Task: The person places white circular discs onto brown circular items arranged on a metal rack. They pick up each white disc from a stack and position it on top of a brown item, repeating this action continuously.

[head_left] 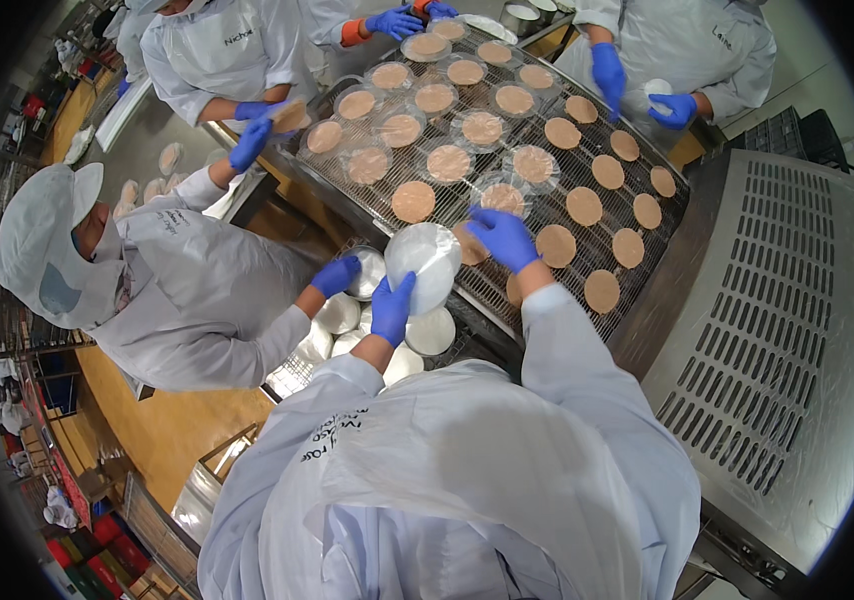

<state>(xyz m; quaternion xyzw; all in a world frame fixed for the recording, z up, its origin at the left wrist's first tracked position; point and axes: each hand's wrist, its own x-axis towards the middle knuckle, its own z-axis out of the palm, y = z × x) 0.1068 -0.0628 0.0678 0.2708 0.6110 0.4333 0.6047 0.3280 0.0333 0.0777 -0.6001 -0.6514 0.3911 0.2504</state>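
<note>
My left hand (393,310), in a blue glove, grips a stack of round clear plastic sheets (425,262) in front of the conveyor's near edge. My right hand (503,240), also gloved, reaches over the wire-mesh conveyor (537,282) with its fingers stretched out. Its fingertips lie at the near edge of a film-covered flat round patty (500,199). Partly beneath this hand is a bare patty (470,243). Another bare patty (556,245) lies just right of it. Several patties farther left and back have clear round sheets over them.
Stacks of round sheets (431,332) sit below the conveyor's near edge. A slotted metal cover (762,320) stands on the right. At my left a co-worker (197,280) holds a patty (290,117) over a steel table (162,130). Other co-workers stand along the far side.
</note>
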